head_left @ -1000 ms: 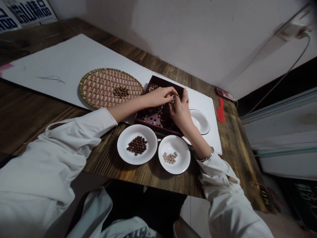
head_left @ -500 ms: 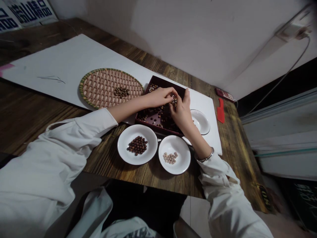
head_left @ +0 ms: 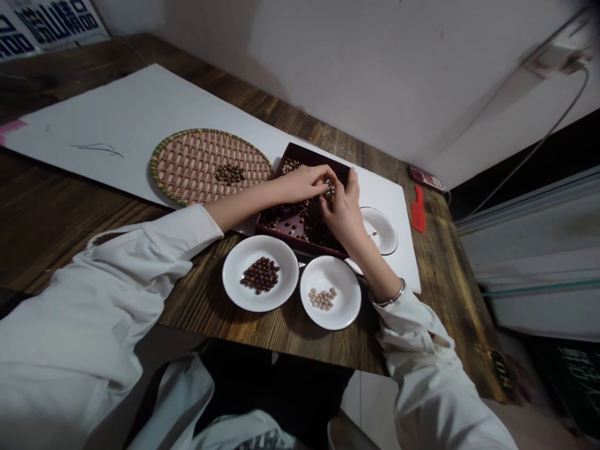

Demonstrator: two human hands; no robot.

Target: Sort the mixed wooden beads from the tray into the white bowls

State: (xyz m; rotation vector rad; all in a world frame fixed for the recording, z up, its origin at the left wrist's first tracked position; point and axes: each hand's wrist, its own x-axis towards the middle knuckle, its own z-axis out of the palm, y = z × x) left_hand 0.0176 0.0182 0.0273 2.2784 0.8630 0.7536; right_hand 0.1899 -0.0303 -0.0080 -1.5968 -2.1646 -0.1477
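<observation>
Both hands reach into a shallow dark-red box (head_left: 277, 235) of mixed brown, dark and pale beads (head_left: 291, 165). Over its far right part, my left hand (head_left: 304, 184) curves thumb and index finger together among the beads; whatever is between the tips is too small to make out. Facing it, my right hand (head_left: 345, 215) has thumb and index finger apart around the beads, its other fingers raised by the box's right wall. In front of the box stand a white bowl (head_left: 231, 287) of dark-brown beads (head_left: 260, 275) and a white bowl (head_left: 335, 320) of pale beads (head_left: 322, 299).
A round woven tray (head_left: 187, 164) with greenish-brown beads (head_left: 230, 174) lies left of the box on a white board (head_left: 131, 112). Another white bowl (head_left: 382, 228) sits behind my right wrist, partly hidden. A red comb-like piece (head_left: 417, 209) lies at the right.
Both hands stay nearly in place, with only slight finger movement over the beads. A small bead now shows in the bowl behind my right wrist.
</observation>
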